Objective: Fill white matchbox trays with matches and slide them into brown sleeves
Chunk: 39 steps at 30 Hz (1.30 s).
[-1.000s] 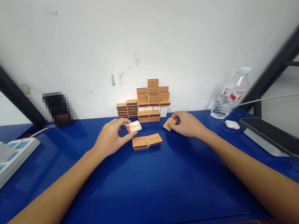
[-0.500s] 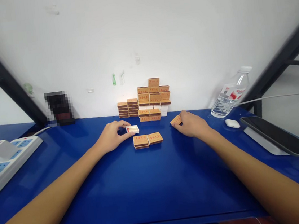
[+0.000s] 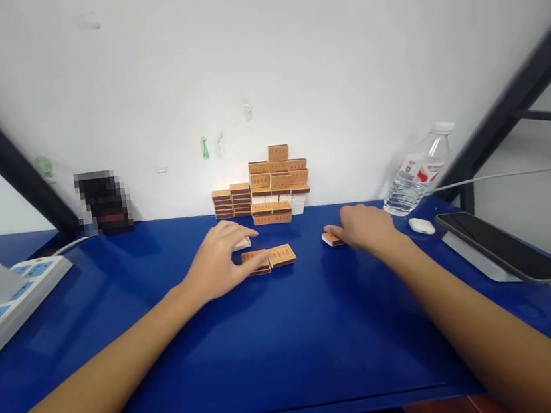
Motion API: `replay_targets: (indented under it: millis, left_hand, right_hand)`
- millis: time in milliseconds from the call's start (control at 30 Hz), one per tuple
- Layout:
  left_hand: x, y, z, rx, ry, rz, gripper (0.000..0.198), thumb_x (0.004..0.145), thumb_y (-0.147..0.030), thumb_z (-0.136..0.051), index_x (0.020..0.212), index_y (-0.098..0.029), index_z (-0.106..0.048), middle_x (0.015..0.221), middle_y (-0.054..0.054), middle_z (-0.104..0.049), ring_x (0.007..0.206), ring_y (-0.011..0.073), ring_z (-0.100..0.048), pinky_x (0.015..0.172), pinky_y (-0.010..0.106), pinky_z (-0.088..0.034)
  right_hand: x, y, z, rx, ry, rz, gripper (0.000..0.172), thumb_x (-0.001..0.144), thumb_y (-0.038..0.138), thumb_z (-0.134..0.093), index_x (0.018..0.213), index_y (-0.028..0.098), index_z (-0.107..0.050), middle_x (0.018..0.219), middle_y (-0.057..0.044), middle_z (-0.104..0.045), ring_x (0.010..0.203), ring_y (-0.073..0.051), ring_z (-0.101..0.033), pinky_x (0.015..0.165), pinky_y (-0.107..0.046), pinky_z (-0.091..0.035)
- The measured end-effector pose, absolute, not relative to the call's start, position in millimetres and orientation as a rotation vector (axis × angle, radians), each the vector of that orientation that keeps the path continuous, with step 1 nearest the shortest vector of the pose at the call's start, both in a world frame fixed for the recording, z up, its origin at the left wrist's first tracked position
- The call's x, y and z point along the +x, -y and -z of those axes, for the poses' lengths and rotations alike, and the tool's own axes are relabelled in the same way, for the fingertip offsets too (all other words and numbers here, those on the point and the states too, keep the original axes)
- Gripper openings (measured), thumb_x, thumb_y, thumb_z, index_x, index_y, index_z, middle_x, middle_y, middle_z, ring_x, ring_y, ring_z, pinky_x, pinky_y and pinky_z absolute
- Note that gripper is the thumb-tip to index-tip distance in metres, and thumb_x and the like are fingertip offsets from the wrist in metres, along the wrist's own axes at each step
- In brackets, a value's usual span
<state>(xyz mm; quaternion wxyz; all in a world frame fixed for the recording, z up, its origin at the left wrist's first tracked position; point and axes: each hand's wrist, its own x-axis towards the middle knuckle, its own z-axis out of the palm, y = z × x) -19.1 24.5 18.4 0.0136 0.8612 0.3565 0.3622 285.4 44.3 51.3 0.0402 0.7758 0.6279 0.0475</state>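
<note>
My left hand (image 3: 221, 256) is open, thumb and fingers apart. Its fingers arch over a white matchbox tray (image 3: 243, 243), mostly hidden behind them. The thumb tip overlaps the left one of two low piles of orange matchboxes (image 3: 282, 255); whether it touches cannot be told. Farther right, my right hand (image 3: 365, 225) is closed on a single matchbox (image 3: 331, 240) at the blue table, and only the box's left end shows. Behind, against the wall, stands a stepped stack of matchboxes (image 3: 280, 180), with some white sides lower down.
Two short columns of matchboxes (image 3: 241, 200) adjoin the stack's left. A water bottle (image 3: 415, 172) leans at the right, near a white earbud case (image 3: 421, 226) and a phone (image 3: 504, 245) on a stand. A power strip (image 3: 20, 298) lies at the left of the blue table (image 3: 283, 353).
My left hand has let go of the white tray and opened, its thumb moving over the front matchboxes. My right hand has moved slightly right and nearer with its matchbox. The view has shifted a little.
</note>
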Motion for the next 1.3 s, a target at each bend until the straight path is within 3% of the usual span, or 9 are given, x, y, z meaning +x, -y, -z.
replay_targets:
  millis: [67, 133, 267, 367, 500, 700, 833, 1000, 1300]
  left_hand:
    - [-7.6, -18.1, -15.6, 2.751, -1.095, -1.011, 0.045, 0.091, -0.055, -0.074, 0.121, -0.021, -0.07, 0.119, 0.009, -0.074, 0.115, 0.0289, -0.063, 0.102, 0.049, -0.05]
    - [1.3, -15.9, -12.0, 2.775, -1.108, -0.949, 0.052, 0.088, -0.058, -0.076, 0.122, -0.02, -0.069, 0.123, 0.01, -0.072, 0.119, 0.0312, -0.061, 0.105, 0.052, -0.047]
    - [9.3, -17.1, -9.4, 2.772, -1.083, -0.9, 0.033, 0.092, -0.049, -0.074, 0.109, -0.022, -0.071, 0.11, 0.008, -0.074, 0.111, 0.0298, -0.063, 0.098, 0.05, -0.047]
    - [9.0, -18.2, -11.0, 2.738, -1.098, -0.994, 0.028, 0.092, -0.047, -0.075, 0.107, -0.023, -0.072, 0.104, 0.006, -0.075, 0.105, 0.0284, -0.064, 0.095, 0.048, -0.047]
    - [5.3, -20.7, -11.5, 2.663, -1.159, -1.179, 0.029, 0.091, -0.045, -0.077, 0.109, -0.023, -0.072, 0.102, 0.004, -0.076, 0.098, 0.0255, -0.064, 0.089, 0.044, -0.049]
    - [-0.5, -22.8, -10.8, 2.58, -1.146, -1.338, 0.033, 0.089, -0.042, -0.08, 0.115, -0.022, -0.072, 0.104, 0.006, -0.075, 0.098, 0.0246, -0.066, 0.088, 0.043, -0.052]
    - [-0.6, -20.2, -12.2, 2.477, -1.167, -1.386, 0.035, 0.087, -0.044, -0.083, 0.115, -0.025, -0.072, 0.105, 0.006, -0.076, 0.1, 0.0246, -0.068, 0.091, 0.044, -0.056]
    - [-0.4, -14.4, -15.7, 2.401, -1.144, -1.377, 0.037, 0.087, -0.044, -0.082, 0.117, -0.026, -0.072, 0.107, 0.006, -0.076, 0.099, 0.0246, -0.069, 0.087, 0.044, -0.058]
    - [-5.3, -15.9, -14.2, 2.405, -1.133, -1.275, 0.043, 0.086, -0.048, -0.083, 0.121, -0.026, -0.07, 0.114, 0.006, -0.076, 0.101, 0.0244, -0.072, 0.089, 0.041, -0.06]
  right_hand:
    - [279.1, -39.1, -54.2, 2.39, -2.069, -0.166, 0.035, 0.099, 0.046, -0.061, 0.11, 0.016, -0.074, 0.11, -0.019, -0.077, 0.106, -0.032, -0.073, 0.082, -0.037, -0.052]
    - [269.4, -32.4, -55.1, 2.341, -2.326, 0.066, 0.03, 0.1, 0.044, -0.059, 0.094, 0.018, -0.074, 0.095, -0.012, -0.079, 0.09, -0.026, -0.074, 0.074, -0.032, -0.05]
    - [249.0, -20.1, -48.0, 2.028, -2.625, 0.89, 0.037, 0.096, 0.049, -0.061, 0.075, 0.02, -0.071, 0.069, -0.003, -0.072, 0.063, -0.017, -0.064, 0.058, -0.027, -0.045]
    - [242.2, -17.6, -42.7, 2.05, -2.635, 1.12, 0.035, 0.091, 0.051, -0.067, 0.076, 0.02, -0.071, 0.065, -0.001, -0.068, 0.058, -0.015, -0.059, 0.054, -0.026, -0.043]
    - [238.3, -17.8, -44.5, 2.267, -2.624, 1.452, 0.041, 0.092, 0.058, -0.066, 0.084, 0.018, -0.071, 0.077, -0.005, -0.07, 0.066, -0.015, -0.06, 0.051, -0.024, -0.043]
    - [225.0, -12.9, -43.3, 2.073, -2.436, 2.161, 0.039, 0.1, 0.052, -0.061, 0.095, 0.016, -0.076, 0.117, -0.013, -0.074, 0.108, -0.021, -0.067, 0.075, -0.026, -0.056]
    - [223.6, -13.3, -42.0, 2.38, -2.325, 2.28, 0.031, 0.099, 0.044, -0.065, 0.093, 0.016, -0.075, 0.12, -0.014, -0.073, 0.116, -0.023, -0.065, 0.072, -0.024, -0.056]
    - [218.2, -5.1, -47.3, 1.824, -2.293, 2.655, 0.03, 0.099, 0.046, -0.065, 0.103, 0.019, -0.078, 0.12, -0.011, -0.074, 0.109, -0.021, -0.067, 0.077, -0.028, -0.058]
    - [222.7, -10.2, -45.0, 2.054, -2.389, 2.336, 0.028, 0.077, 0.043, -0.085, 0.08, 0.017, -0.076, 0.095, -0.008, -0.074, 0.087, -0.017, -0.062, 0.059, -0.022, -0.05]
